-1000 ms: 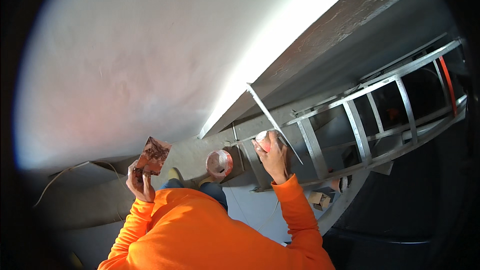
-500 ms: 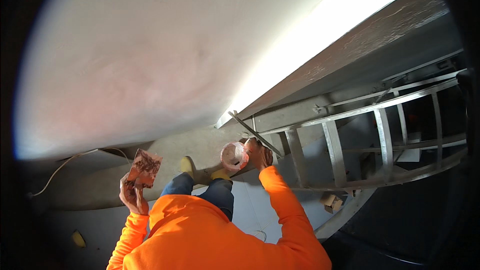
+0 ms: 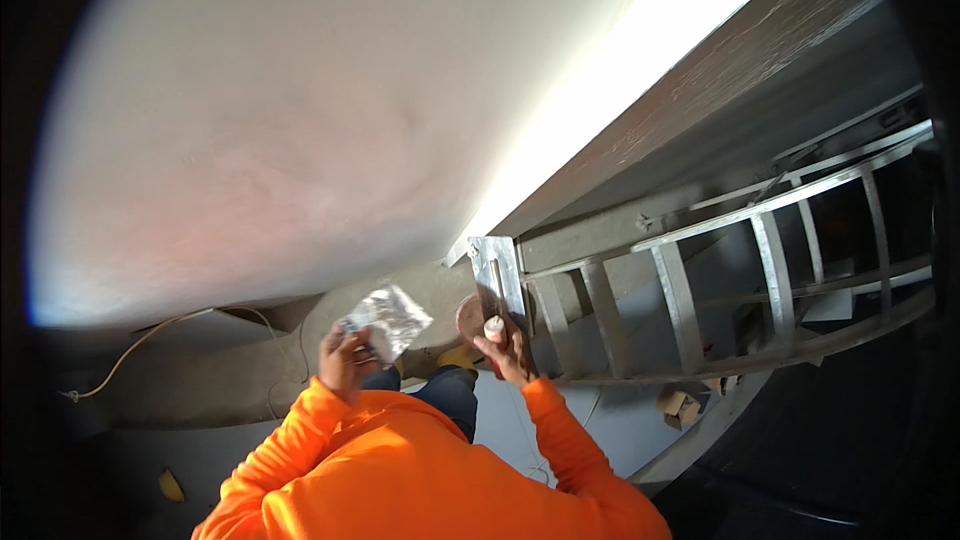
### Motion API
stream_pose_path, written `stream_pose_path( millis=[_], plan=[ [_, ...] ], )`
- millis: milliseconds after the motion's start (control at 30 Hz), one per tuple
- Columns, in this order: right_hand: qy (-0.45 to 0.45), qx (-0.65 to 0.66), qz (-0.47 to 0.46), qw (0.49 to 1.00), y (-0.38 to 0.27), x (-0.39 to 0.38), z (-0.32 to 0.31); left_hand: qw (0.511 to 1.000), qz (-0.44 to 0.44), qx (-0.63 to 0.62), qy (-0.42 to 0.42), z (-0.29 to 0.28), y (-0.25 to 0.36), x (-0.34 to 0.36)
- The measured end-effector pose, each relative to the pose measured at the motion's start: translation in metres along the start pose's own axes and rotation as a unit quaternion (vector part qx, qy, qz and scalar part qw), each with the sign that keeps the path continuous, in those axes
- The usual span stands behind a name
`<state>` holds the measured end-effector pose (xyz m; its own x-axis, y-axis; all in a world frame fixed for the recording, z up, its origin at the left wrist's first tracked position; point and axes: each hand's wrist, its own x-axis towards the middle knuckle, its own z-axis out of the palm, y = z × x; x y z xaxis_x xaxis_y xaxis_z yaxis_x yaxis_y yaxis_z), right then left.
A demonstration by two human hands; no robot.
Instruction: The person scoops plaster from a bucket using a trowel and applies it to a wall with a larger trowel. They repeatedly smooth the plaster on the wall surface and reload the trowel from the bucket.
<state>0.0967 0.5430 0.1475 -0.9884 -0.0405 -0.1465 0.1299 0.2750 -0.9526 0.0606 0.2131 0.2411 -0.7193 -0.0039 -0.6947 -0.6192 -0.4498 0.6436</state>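
My left hand (image 3: 345, 362) is closed on a square metal scraper (image 3: 390, 320), its shiny blade raised and blurred. My right hand (image 3: 505, 352) is closed on a trowel (image 3: 482, 255) by its pale-tipped handle, the long steel blade pointing away from me. The two tools are apart, the scraper to the left of the trowel. A round, pink-stained bucket (image 3: 466, 312) is behind my right hand and the trowel, largely hidden by them. Below, my yellow boot (image 3: 455, 357) shows on the floor.
A pale wall (image 3: 250, 120) fills the upper left, meeting a ledge (image 3: 680, 80). An aluminium ladder (image 3: 770, 270) lies along the right. A cable (image 3: 150, 335) runs at lower left; a cardboard box (image 3: 678, 405) and a yellow object (image 3: 170, 485) lie on the floor.
My left hand has moved right and inward, tilting the scraper to show a bright face. My right hand has turned the trowel from edge-on to flat-on and lowered it over the bucket.
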Motion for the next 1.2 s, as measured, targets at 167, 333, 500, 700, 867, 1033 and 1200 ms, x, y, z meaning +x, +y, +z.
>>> stream_pose_path(
  millis=[167, 333, 500, 700, 867, 1033, 1200],
  plan=[
    [0.024, 0.107, -0.001, 0.994, -0.074, -0.022, -0.001, 0.978, -0.092, -0.065, -0.175, 0.077, 0.000, -0.003],
    [0.048, 0.101, -0.047, 0.993, -0.104, -0.026, 0.006, 0.977, -0.067, -0.088, -0.184, 0.107, 0.012, -0.021],
    [0.065, 0.151, -0.050, 0.985, -0.129, -0.027, 0.022, 0.969, -0.041, -0.108, -0.217, 0.107, 0.008, -0.022],
    [0.069, 0.325, -0.013, 0.943, -0.132, -0.027, 0.035, 0.974, -0.015, -0.105, -0.202, 0.109, 0.011, -0.025],
    [-0.005, 0.274, -0.034, 0.961, -0.115, -0.036, 0.024, 0.967, 0.029, -0.151, -0.201, 0.124, 0.022, -0.025],
    [0.040, 0.122, -0.021, 0.991, -0.099, -0.040, 0.012, 0.965, 0.076, -0.145, -0.203, 0.118, 0.039, -0.015],
    [0.177, -0.019, -0.024, 0.984, -0.091, -0.031, 0.022, 0.966, 0.119, -0.154, -0.168, 0.072, 0.037, -0.009]
  ],
)
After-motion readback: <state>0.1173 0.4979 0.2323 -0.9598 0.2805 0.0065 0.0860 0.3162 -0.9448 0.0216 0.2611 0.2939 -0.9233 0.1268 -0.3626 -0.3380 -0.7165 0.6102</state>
